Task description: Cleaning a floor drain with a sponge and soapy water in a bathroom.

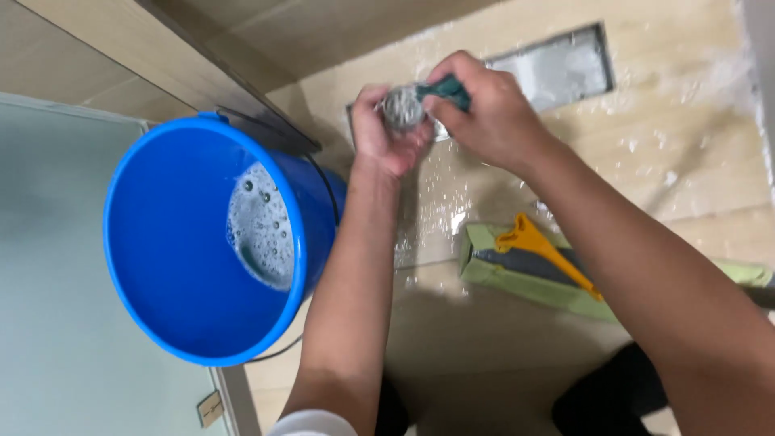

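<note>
Both hands raised over a wet tiled floor [646,153], meeting above a rectangular drain cover [557,69]; left hand [383,133] cupped under a grey scourer [401,106], fingers curled about halfway round it, thumb side up, likely to steady the wad; right hand [488,109] closed tight on a green handle [448,87] that runs into the scourer, fingers wrapped fully round (grip looks firm, as for twisting or seating the pad). Scourer held in the air between the two palms, just above the drain, touching both hands. Blue bucket [173,242] to the left, tilted, with soapy water pooled at the bottom, near enough for dipping. Green mop head [517,278] lying flat on the floor under the right forearm, with an orange scraper [537,246] resting on it, set aside yet close by.
</note>
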